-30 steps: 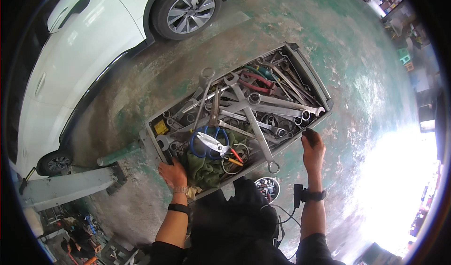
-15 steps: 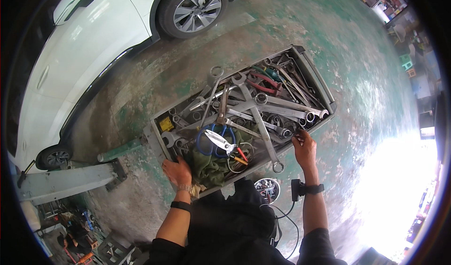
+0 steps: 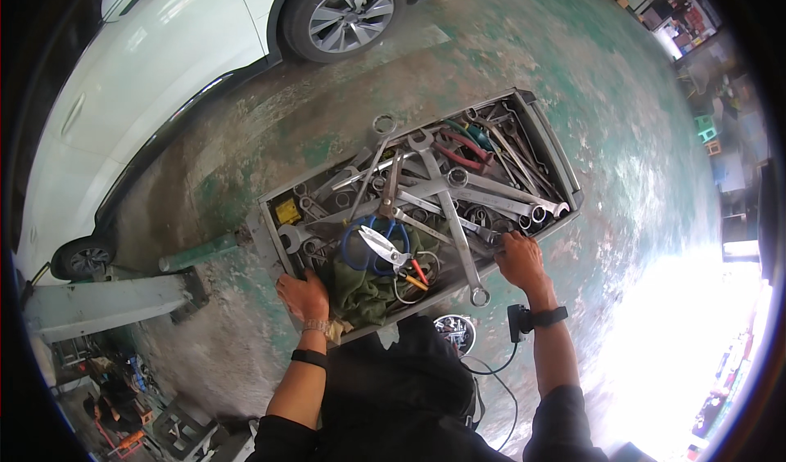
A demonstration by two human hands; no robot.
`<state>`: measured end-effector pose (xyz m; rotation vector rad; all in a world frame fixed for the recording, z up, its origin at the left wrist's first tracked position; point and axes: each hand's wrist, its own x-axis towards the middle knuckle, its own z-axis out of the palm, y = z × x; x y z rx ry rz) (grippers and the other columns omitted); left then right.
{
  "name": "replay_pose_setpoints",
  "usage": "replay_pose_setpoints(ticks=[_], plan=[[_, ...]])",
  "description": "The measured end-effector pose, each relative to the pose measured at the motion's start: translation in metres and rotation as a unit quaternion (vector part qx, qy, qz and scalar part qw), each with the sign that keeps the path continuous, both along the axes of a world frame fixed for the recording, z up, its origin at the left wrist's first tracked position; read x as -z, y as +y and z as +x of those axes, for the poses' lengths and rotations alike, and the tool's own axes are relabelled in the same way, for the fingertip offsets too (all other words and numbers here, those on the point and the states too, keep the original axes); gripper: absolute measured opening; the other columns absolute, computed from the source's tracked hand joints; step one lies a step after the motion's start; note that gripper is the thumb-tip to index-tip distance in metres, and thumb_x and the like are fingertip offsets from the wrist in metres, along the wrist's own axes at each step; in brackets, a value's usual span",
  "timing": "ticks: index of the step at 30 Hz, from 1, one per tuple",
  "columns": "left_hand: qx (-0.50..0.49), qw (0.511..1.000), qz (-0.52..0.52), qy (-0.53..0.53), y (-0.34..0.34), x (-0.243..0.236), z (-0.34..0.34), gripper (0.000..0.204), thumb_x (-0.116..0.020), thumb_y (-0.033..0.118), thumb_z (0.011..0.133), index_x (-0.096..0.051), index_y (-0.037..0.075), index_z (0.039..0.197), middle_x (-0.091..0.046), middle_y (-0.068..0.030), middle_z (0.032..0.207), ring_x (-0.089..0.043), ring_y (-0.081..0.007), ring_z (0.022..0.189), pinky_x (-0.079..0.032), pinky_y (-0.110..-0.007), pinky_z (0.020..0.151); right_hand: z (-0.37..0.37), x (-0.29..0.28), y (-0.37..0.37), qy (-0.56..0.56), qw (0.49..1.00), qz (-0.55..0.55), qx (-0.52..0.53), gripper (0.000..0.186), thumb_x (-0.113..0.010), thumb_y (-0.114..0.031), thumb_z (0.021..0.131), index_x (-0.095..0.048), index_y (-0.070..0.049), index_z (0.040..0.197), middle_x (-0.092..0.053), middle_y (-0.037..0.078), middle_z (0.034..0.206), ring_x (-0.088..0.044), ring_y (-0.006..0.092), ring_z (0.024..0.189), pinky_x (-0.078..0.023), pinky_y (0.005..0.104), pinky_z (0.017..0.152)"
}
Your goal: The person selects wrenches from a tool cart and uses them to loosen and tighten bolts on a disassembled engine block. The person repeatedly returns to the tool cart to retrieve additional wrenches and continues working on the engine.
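A grey metal tool tray [image 3: 565, 147], heaped with wrenches, lies slantwise in front of me. My left hand [image 3: 304, 297] is wrapped over its near-left corner. My right hand [image 3: 522, 261] reaches over the near rim at the right, fingers curled down beside the ring end of a wrench. What they hold, if anything, is hidden. A long combination wrench [image 3: 453, 225] crosses the heap and juts past the near rim. On a green cloth [image 3: 360, 294] between my hands rest blue-handled scissors [image 3: 352, 257] and snips [image 3: 385, 247] with red and orange handles.
Red-handled pliers [image 3: 463, 157] lie at the tray's far side, and a yellow box [image 3: 287, 211] at its left end. A round container of small metal parts [image 3: 455, 333] stands below the near rim. A white car [image 3: 164, 77] and a grey lift arm [image 3: 115, 305] are to the left.
My right hand has moved left along the near rim, its fingers now lower over the tools. My left hand stays at the corner. The view has shifted slightly.
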<state>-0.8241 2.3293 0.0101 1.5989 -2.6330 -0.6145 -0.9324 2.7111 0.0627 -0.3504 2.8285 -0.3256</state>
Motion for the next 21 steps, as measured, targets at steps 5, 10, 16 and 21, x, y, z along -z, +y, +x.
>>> replay_pose_setpoints(ticks=[5, 10, 16, 21], plan=[[-0.005, 1.0, 0.0, -0.003, 0.002, -0.003, 0.001, 0.044, -0.059, 0.029, 0.088, -0.049, -0.006, 0.112, -0.048, -0.0214, 0.12, -0.044, -0.0395, 0.118, -0.041, -0.05, 0.096, -0.001, 0.004, 0.0, -0.033, 0.999, 0.021, -0.016, 0.024, -0.064, -0.015, 0.075, -0.063, -0.005, 0.096, -0.062, 0.016, 0.1, -0.06, 0.0362, 0.095, -0.044, 0.0455, 0.089], [-0.016, 1.0, -0.003, 0.016, 0.005, -0.006, -0.001, 0.042, -0.059, 0.028, 0.088, -0.049, -0.006, 0.112, -0.049, -0.0205, 0.119, -0.043, -0.0393, 0.118, -0.043, -0.051, 0.094, -0.003, 0.004, 0.003, -0.03, 0.999, -0.013, -0.032, 0.026, -0.065, -0.016, 0.074, -0.064, -0.004, 0.097, -0.062, 0.017, 0.099, -0.06, 0.0369, 0.094, -0.045, 0.047, 0.087], [-0.019, 0.999, -0.02, 0.019, 0.006, -0.009, -0.003, 0.04, -0.06, 0.026, 0.088, -0.049, -0.005, 0.11, -0.049, -0.0201, 0.117, -0.044, -0.0389, 0.117, -0.045, -0.052, 0.091, -0.004, 0.001, 0.001, -0.041, 0.998, -0.027, -0.025, 0.031, -0.071, -0.021, 0.071, -0.067, -0.006, 0.098, -0.063, 0.017, 0.099, -0.06, 0.0377, 0.095, -0.046, 0.0472, 0.086], [-0.019, 1.0, -0.009, 0.006, 0.006, -0.012, -0.004, 0.039, -0.059, 0.026, 0.089, -0.049, -0.005, 0.11, -0.047, -0.0202, 0.119, -0.043, -0.0384, 0.118, -0.047, -0.051, 0.09, -0.008, -0.004, -0.001, -0.065, 0.998, -0.001, -0.022, 0.034, -0.076, -0.027, 0.07, -0.069, -0.008, 0.098, -0.063, 0.016, 0.101, -0.06, 0.0384, 0.095, -0.047, 0.047, 0.086]])
